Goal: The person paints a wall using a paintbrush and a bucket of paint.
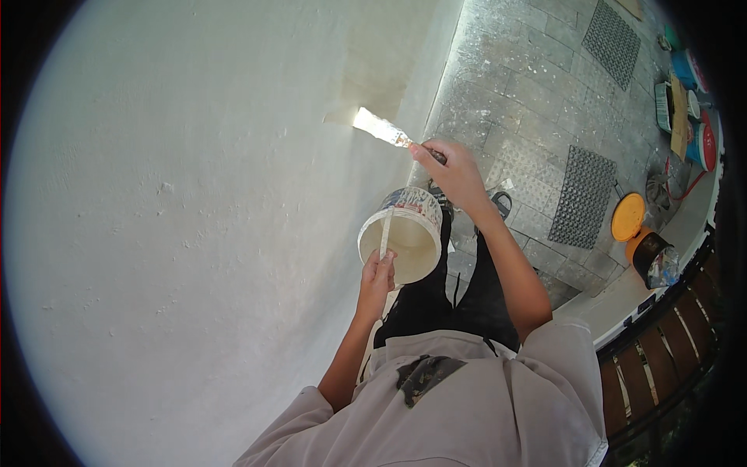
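My right hand (451, 173) is closed round the handle of a paintbrush (380, 127). Its flat end is coated bright white, and the tip is at the pale wall (194, 194), by the edge of a darker beige patch (377, 66). Whether the bristles press on the wall I cannot tell. Below the brush, my left hand (377, 279) grips the pale strap handle of a paint bucket (424, 204). The bucket is tilted with its mouth toward me, its outside smeared with white, and a creamy white inside shows.
Grey paving (506, 101), spotted with white, runs along the wall's foot. Two dark mats, one being the nearer mat (582, 196), lie on it. At the right stand an orange bucket (650, 253), a yellow lid (628, 217), red and blue tubs, and a slatted brown fence (661, 350).
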A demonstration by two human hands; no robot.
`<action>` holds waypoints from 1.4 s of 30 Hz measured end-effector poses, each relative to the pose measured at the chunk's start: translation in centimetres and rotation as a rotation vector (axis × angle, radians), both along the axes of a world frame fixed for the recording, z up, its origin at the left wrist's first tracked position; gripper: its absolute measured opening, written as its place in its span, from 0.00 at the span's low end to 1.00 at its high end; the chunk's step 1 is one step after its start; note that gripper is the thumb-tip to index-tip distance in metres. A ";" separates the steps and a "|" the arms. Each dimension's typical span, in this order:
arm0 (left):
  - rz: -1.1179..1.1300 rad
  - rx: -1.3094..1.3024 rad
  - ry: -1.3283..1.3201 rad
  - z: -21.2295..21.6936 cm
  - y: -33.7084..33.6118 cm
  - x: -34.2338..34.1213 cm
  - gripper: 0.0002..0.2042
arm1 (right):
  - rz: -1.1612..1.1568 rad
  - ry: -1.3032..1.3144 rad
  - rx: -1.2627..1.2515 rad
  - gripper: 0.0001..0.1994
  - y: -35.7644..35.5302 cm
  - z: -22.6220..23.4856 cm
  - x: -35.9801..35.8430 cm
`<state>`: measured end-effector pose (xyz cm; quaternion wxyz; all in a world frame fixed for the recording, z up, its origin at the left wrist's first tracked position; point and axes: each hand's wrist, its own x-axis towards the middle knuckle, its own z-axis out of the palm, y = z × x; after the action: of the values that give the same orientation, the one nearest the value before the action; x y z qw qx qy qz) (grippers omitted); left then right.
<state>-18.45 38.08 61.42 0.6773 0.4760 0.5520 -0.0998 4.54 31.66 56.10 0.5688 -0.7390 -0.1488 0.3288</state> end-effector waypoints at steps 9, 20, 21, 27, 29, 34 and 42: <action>-0.016 0.014 -0.033 -0.3 -0.2 -0.2 0.11 | -0.027 0.111 0.220 0.19 1.1 1.8 0.4; -0.005 -0.020 -0.031 -0.6 -0.3 -0.3 0.11 | -0.009 0.103 0.270 0.19 1.1 0.4 -1.0; -0.009 -0.031 -0.025 -0.6 -0.3 -0.3 0.11 | 0.020 0.114 0.231 0.18 1.5 -0.4 -0.6; 0.017 -0.048 -0.045 -0.4 -0.3 0.1 0.10 | 0.077 -0.076 -0.064 0.17 -2.6 -6.5 0.3; 0.017 -0.041 -0.041 -0.6 -0.4 -0.1 0.10 | 0.068 -0.093 -0.096 0.18 -4.7 -7.0 -0.1; -0.014 0.012 -0.014 -0.7 -0.2 0.2 0.11 | -0.009 0.268 -0.120 0.13 -10.4 -2.1 -2.6; 0.027 0.034 -0.076 -0.5 0.6 0.3 0.14 | 0.454 -0.046 -0.195 0.12 -12.2 5.0 -6.5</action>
<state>-18.17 38.69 60.89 0.6909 0.4835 0.5337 -0.0632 -1.95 19.46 61.07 0.4028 -0.7453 -0.2917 0.4442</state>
